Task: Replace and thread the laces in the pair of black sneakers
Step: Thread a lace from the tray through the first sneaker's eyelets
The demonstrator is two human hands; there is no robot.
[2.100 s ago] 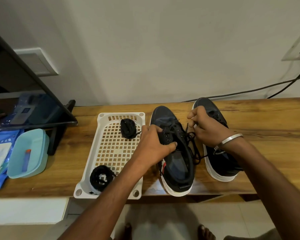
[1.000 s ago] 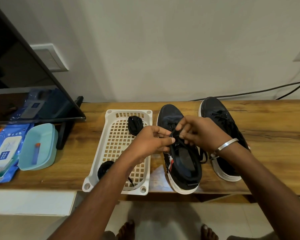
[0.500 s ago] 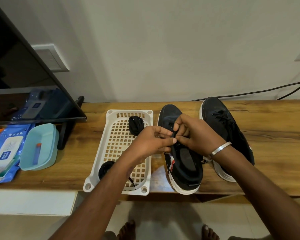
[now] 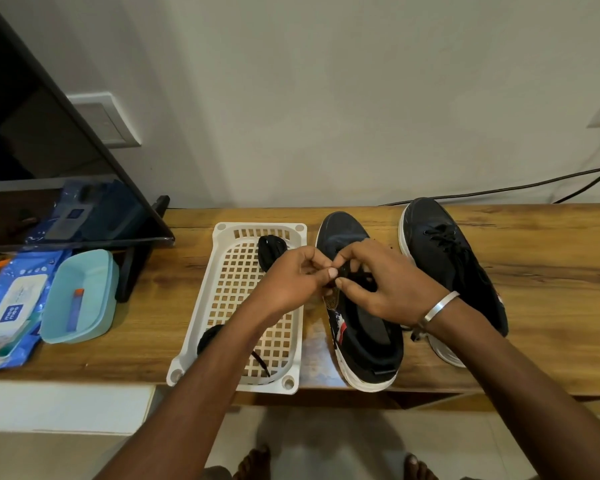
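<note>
A black lace [image 4: 352, 273] is pinched over the eyelet area of the nearer black sneaker [image 4: 361, 327], which lies on the wooden table [image 4: 551, 306] with its heel at the front edge and its toe turned toward the back edge. The lace is gripped by the left hand [image 4: 291, 282] between thumb and curled forefinger, and by the right hand [image 4: 385, 285] with thumb and forefinger closed on it from the other side; the two sets of fingertips are almost touching. A silver bangle [image 4: 440, 306] is worn on the right wrist.

The second black sneaker [image 4: 447, 261] is set just beside the first, on its right, parallel to it and already laced; its heel is hidden behind the right forearm.

A white perforated basket [image 4: 194, 344] is placed just to the left of the nearer sneaker, its near end overhanging the front edge. Two bundles of black lace are held in it: one coiled lace [image 4: 269, 249] at the far end, another lace bundle [image 4: 210, 337] at the near end, partly covered by the left forearm.

Toward the left edge of the table a light blue dish [image 4: 94, 271] is found with a small tube [image 4: 75, 310] in it, next to a blue pack of wipes [image 4: 11, 306]. A dark screen [image 4: 49, 161] is stood at the back left corner, and a black cable [image 4: 499, 188] is run along the wall behind the back edge.
</note>
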